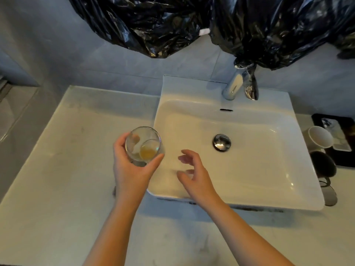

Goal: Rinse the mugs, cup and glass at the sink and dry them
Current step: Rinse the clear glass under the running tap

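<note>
Centre-left of the frame: a clear drinking glass (143, 146) is held by the left hand (132, 169) over the white countertop (63, 169), right at the left edge of the sink (192, 89). The glass wall is gripped with curled digits — thumb on the right side, fingers on the left. The mouth of the glass is turned toward the camera, and a small pool of amber liquid is seen at its bottom.

The right hand (194, 177) is seen just right of the glass, apart from it, above the near-left corner of the basin. Nothing is held in it; its fingers are spread and loosely bent, pointing toward the upper left. Whether the basin is touched cannot be told.

The basin is white and rectangular. A chrome drain plug (221, 142) is set near its middle and an overflow slot (226, 110) in its far wall. A chrome tap (233, 86) is mounted on the far rim, right of centre.

At the right edge of the frame, beside the sink, a white mug (319, 139) is seen with its opening turned toward the camera, at the edge of a black tray (343, 160). Just below it a dark mug (324, 164) is partly seen, and lower still a greyish vessel (329, 194) — too cut off to be named.

Crumpled black plastic bags (153, 25) are hung across the top of the frame; one twisted end hangs down beside the tap.
</note>
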